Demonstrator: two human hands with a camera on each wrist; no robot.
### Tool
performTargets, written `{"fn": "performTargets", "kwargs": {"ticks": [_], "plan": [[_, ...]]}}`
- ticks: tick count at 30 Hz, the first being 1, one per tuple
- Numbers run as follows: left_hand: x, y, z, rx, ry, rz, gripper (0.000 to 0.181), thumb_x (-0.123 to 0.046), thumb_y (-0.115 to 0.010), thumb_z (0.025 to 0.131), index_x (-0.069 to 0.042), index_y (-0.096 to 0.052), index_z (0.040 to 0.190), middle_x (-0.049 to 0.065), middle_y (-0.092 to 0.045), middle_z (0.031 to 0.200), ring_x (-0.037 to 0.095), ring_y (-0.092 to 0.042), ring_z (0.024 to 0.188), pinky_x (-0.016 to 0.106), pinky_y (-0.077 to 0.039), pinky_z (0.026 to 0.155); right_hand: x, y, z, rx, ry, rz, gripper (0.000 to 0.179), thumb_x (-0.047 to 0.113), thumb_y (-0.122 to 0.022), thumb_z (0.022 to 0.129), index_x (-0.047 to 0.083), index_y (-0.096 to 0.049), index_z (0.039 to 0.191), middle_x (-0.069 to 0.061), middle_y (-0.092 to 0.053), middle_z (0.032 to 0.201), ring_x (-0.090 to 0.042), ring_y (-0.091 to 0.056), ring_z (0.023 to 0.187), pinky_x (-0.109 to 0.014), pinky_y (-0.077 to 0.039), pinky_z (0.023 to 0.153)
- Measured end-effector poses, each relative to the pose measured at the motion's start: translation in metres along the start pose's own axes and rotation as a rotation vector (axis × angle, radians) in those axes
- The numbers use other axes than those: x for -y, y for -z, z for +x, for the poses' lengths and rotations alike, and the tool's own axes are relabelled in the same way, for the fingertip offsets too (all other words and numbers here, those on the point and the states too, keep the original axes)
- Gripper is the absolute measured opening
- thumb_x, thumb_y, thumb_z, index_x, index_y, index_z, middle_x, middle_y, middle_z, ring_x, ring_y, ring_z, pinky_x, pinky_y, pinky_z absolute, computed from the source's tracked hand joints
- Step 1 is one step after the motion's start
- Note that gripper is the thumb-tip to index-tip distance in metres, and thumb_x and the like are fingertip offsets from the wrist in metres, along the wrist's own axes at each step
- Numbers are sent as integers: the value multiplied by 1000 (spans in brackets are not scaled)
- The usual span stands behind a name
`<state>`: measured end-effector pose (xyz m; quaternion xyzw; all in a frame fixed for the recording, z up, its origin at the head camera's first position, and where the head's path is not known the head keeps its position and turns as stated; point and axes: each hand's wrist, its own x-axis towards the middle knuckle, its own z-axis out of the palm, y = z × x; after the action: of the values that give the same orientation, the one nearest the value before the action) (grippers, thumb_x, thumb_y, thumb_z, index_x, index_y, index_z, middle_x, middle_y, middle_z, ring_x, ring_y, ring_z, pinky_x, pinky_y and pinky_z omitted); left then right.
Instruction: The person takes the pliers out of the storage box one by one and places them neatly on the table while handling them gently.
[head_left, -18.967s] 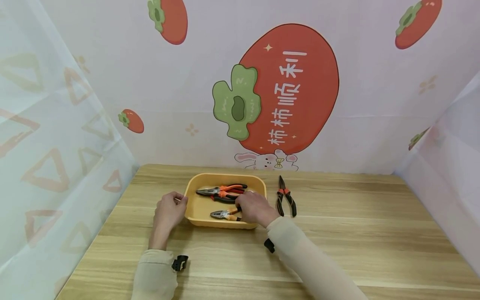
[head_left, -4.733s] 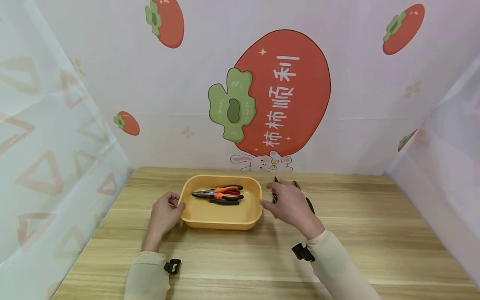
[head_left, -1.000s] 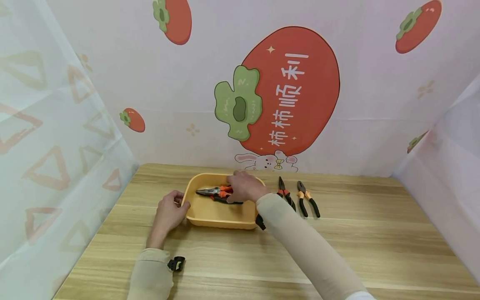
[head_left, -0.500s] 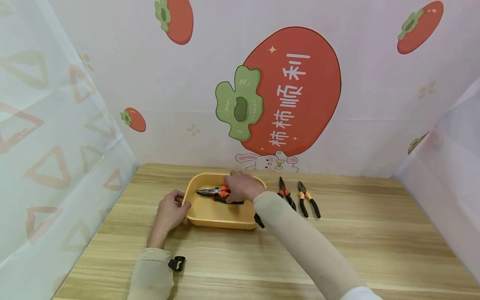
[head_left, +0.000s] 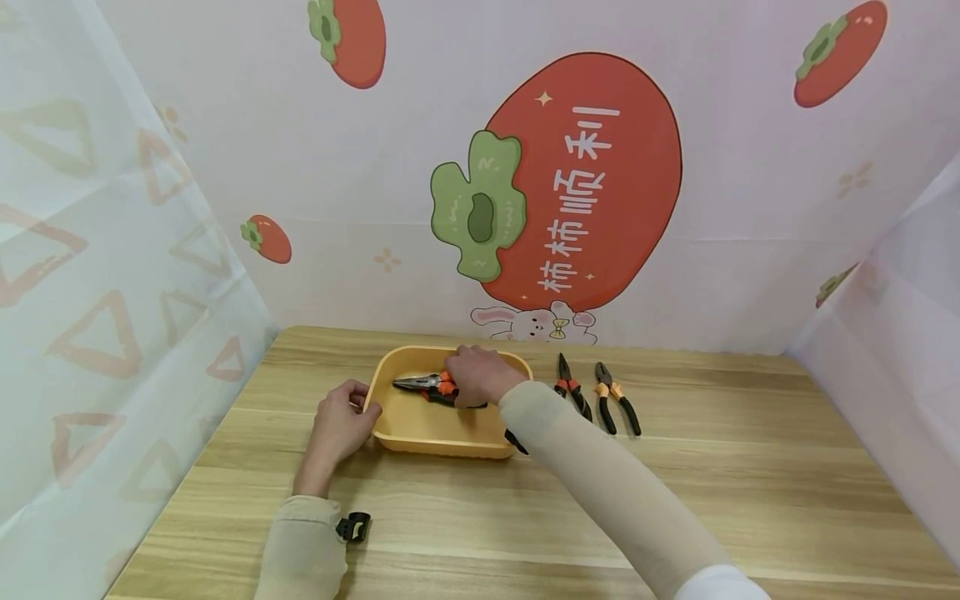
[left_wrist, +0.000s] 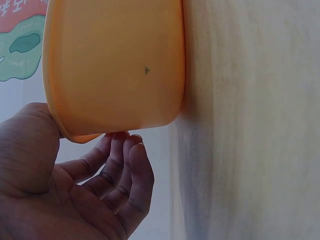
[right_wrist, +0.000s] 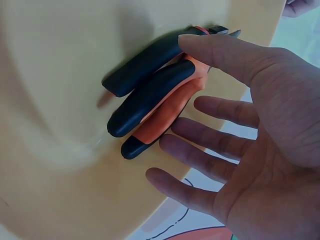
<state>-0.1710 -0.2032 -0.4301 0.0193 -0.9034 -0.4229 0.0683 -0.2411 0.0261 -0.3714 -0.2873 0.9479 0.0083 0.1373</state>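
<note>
An orange-yellow plastic box (head_left: 442, 450) stands on the table. My left hand (head_left: 341, 425) holds its left end, thumb over the rim and curled fingers against the outer wall in the left wrist view. Inside the box lie long-nose pliers (right_wrist: 170, 107) with orange and black handles. Against them lies a second pair of pliers (right_wrist: 145, 62) with black handles and a bit of red. My right hand (right_wrist: 245, 135) reaches around the orange handles, thumb tip at the black handles and nearly straight fingers along the far side. In the head view it hides most of these handles.
Right of the box, long-nose pliers (head_left: 573, 390) with red and black handles lie on the wooden table (head_left: 712, 467), partly behind the right sleeve. Beside them lie combination pliers (head_left: 617, 400) with yellow and black handles. Printed cloth walls (head_left: 735, 167) stand around the table.
The yellow-handled combination pliers, in the box at first, now lie on the table at right. My right hand came back over the box and, in the last second, lowered slightly toward the orange handles.
</note>
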Motion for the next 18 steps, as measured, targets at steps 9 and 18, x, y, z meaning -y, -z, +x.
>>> {"fn": "performTargets", "kwargs": {"ticks": [9,18], "plan": [[-1,0,-1,8,2,1,21,-7,-64,91,4,-66,109,14,-64,91,26,-63,82,34,-49,68,2,-2,3,4,-16,-32,46,26,-79,88,15,-64,130,-5,-58,126,-25,-54,112,-43,-48,97],[-1,0,-1,5,5,17,21,-9,-64,91,3,-66,108,13,-63,91,27,-62,83,35,-48,70,6,-4,1,1,-12,-116,30,14,-71,93,15,-67,122,-7,-57,125,-26,-54,109,-44,-49,96]]}}
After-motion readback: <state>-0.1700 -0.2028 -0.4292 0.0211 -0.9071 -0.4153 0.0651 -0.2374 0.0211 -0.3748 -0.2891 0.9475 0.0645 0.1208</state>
